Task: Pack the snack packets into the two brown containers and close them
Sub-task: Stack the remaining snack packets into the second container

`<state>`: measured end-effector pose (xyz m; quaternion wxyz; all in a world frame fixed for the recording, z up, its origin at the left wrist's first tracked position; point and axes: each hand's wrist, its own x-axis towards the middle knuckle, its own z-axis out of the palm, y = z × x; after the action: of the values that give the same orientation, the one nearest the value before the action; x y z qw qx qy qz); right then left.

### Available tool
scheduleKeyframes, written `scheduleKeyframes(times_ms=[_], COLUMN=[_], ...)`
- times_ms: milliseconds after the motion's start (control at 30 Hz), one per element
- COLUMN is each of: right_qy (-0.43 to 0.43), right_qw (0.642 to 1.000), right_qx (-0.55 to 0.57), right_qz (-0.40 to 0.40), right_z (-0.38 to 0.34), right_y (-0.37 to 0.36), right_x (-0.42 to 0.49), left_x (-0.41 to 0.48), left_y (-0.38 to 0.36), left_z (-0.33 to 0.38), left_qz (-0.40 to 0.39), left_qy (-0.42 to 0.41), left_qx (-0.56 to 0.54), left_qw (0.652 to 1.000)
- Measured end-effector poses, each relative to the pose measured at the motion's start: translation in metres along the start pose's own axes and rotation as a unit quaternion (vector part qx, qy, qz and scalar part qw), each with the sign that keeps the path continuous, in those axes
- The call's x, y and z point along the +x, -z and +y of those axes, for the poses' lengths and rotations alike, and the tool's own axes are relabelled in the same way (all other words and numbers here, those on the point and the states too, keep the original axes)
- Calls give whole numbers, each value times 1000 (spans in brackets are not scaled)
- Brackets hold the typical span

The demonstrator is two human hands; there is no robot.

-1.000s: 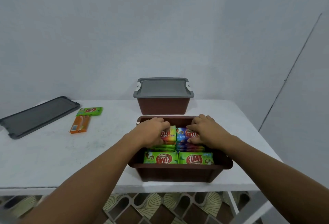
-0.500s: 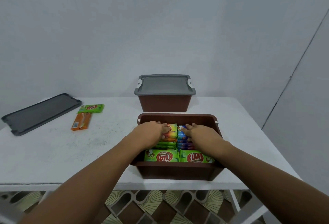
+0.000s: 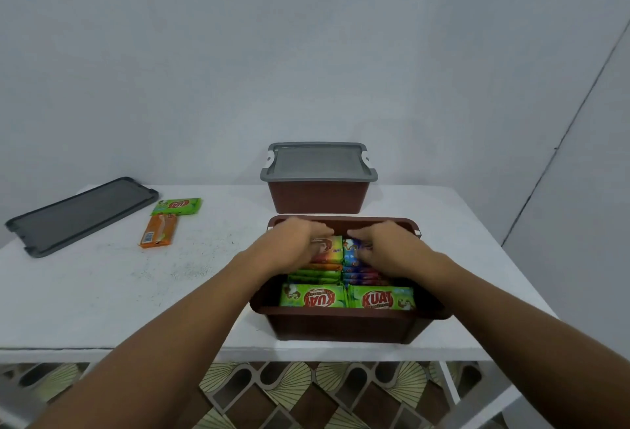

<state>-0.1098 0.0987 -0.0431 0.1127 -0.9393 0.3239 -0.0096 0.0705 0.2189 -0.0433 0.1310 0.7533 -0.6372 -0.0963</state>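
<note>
Grip: left hand point(image 3: 300, 241) and right hand point(image 3: 387, 245) clamp snack packets point(image 3: 330, 250) (stacked) at far wall of open brown container point(image 3: 341, 326).

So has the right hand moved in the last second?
Yes. Against the open brown container, the right hand has slid left, toward the middle of its far rim and the left hand.
</note>
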Motion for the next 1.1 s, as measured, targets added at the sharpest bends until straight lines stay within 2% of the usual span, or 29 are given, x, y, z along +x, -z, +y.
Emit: scheduleKeyframes(times_ms=[67,133,233,600,767,1000,1100], right_qy=[14,31,41,99,126,120,119], right_qw=[992,973,959,964,967,971,972], right_qx=[85,151,189,171,159,170,171], right_qz=[94,170,206,179,157,118,113], right_z=[-7,-16,-30,-112,-169,-251,-279], right_y=[16,27,35,22,10,-18,-32], right_x=[3,9,20,82,125,199,232], left_x=[-3,-3,-3,-32,-44,-50,-49], left_y=[13,25,37,57,76,101,102], left_z=[-6,-14,-28,-102,-165,-269,-308], left_qz=[110,187,237,247,240,243,221], left_qy=[-14,-14,-10,24,66,86,110], left_qx=[-82,-143,-170,-167,-183,-159,-149], left_qw=[991,972,956,954,951,953,958])
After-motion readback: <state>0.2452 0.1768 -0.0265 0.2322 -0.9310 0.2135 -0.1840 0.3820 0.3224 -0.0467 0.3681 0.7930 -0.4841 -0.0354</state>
